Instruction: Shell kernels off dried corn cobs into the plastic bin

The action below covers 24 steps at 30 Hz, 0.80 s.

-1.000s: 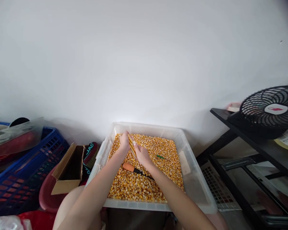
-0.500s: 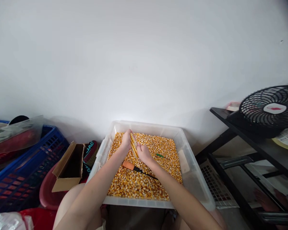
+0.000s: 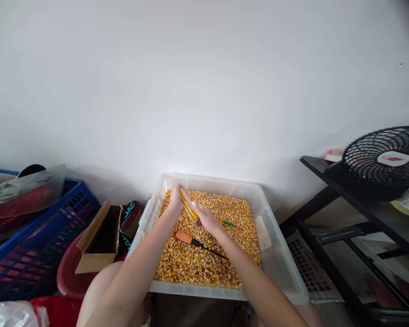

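Between my hands is a yellow corn cob [image 3: 188, 206], tilted over the loose kernels. My left hand [image 3: 176, 200] is wrapped round its upper left end. On the cob's right side my right hand [image 3: 205, 217] is closed with its thumb against the kernels; part of the cob beside it looks pale. Below the hands lie loose corn kernels [image 3: 191, 268] inside a clear plastic bin [image 3: 282, 263]. A screwdriver with an orange handle [image 3: 184, 236] rests on the kernels, its shaft passing under my right forearm. A thin tool with a green handle [image 3: 228, 223] lies further right.
On the left stand a blue basket [image 3: 71, 193] with things in it, a red basin [image 3: 65, 277], an open cardboard box [image 3: 97, 262] and a dark patterned item [image 3: 131, 220]. To the right, a black fan [image 3: 391, 159] sits on a black rack [image 3: 354, 200]. A white wall rises behind the bin.
The cob has turned so more of its yellow rows face me. My left hand has shifted slightly left, and my right thumb now lies along the cob. The view has moved slightly.
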Each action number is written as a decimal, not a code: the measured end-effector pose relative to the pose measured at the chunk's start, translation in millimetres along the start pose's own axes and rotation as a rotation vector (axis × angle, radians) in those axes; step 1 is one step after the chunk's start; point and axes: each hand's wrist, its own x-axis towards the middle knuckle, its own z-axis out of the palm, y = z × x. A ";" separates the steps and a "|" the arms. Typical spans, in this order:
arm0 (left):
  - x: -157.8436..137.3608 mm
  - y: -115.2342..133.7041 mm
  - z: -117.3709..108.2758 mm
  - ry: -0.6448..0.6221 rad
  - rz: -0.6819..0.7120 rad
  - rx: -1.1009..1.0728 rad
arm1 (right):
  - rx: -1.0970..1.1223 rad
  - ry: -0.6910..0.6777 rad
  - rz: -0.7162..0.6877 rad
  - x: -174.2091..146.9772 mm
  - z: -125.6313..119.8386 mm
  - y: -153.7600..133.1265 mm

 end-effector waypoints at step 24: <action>21.6 1.3 -19.8 0.032 -0.079 -0.068 | 0.083 -0.116 0.004 1.2 9.7 13.5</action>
